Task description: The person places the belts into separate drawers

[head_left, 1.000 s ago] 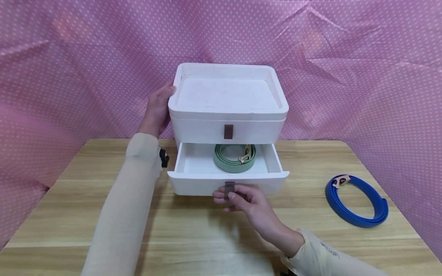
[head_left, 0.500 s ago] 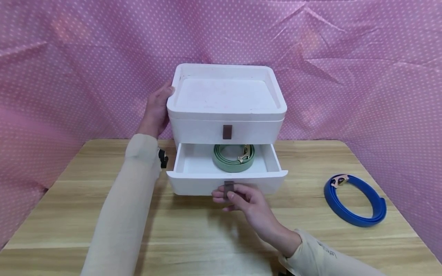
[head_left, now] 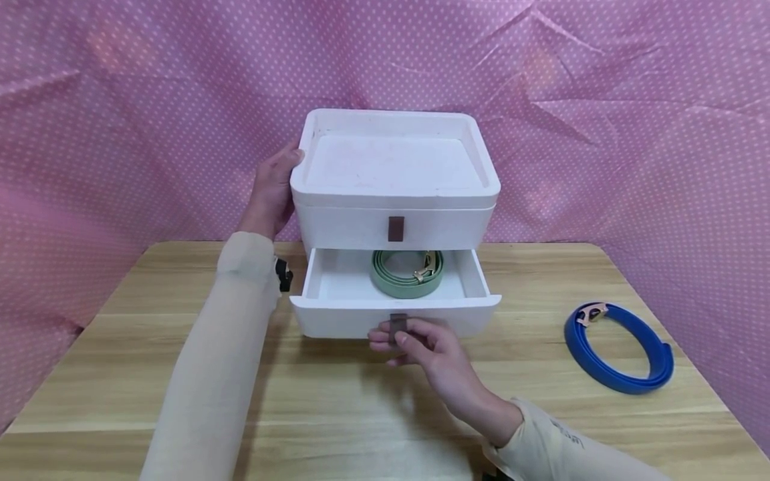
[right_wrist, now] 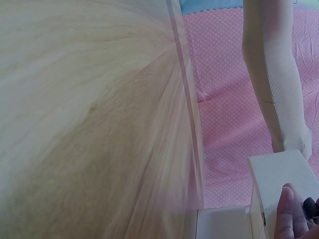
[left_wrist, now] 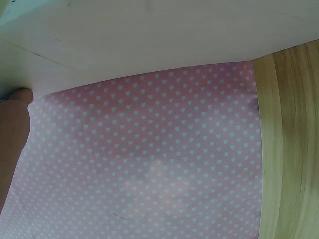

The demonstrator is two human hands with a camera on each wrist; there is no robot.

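Observation:
A white two-drawer box [head_left: 397,164] stands at the back of the table, its lower drawer [head_left: 337,314] pulled out. Inside that drawer lies a coiled green belt [head_left: 406,286] with a gold-coloured buckle. My right hand [head_left: 430,351] pinches the brown pull tab [head_left: 398,327] on the drawer front between thumb and fingers. In the right wrist view, several fingers [right_wrist: 289,219] show at the drawer front. My left hand [head_left: 271,187] rests against the box's left side, thumb at the top rim; its other fingers are mostly hidden. The left wrist view shows the box's side wall [left_wrist: 149,37].
A coiled blue belt [head_left: 619,351] with a pinkish-gold buckle lies on the right of the wooden table [head_left: 150,374]. The upper drawer [head_left: 349,227] is closed, with its own brown tab. A pink dotted cloth [head_left: 150,120] hangs behind and at both sides.

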